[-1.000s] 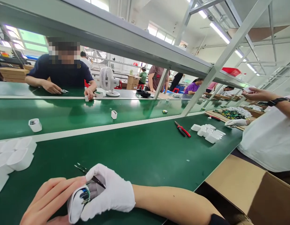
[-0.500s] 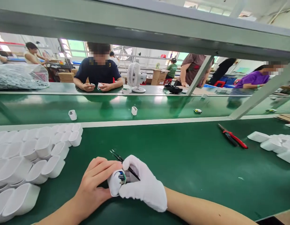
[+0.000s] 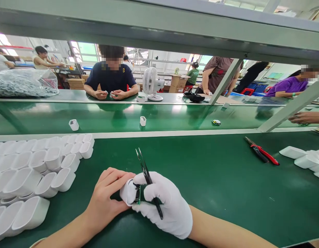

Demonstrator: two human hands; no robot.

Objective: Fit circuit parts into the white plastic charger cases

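My bare left hand [image 3: 102,199] is closed around a small white plastic housing [image 3: 127,193], held on its side low in the middle of the view. A green circuit board [image 3: 139,195] with dark parts sticks out of the housing's open right end. My right hand [image 3: 171,210], in a white glove, has black tweezers [image 3: 147,175] clasped among its fingers, tips pointing up and away. Its thumb and a fingertip rest at the edges of the board, beside the housing's mouth. The glove hides part of the board.
Rows of white housings [image 3: 53,158] cover the left of the bench; more white housings [image 3: 307,160] lie right, near red-and-black pliers [image 3: 262,151]. Beyond a pale rail, a green belt [image 3: 174,119] carries several small parts. A co-worker's hand [image 3: 301,117] reaches over it. A slanted post [image 3: 290,103] stands right.
The tweezers have swung more upright in my right hand, and the board now faces right. Parts on the belt have shifted left. A co-worker's hand has appeared at the far right.
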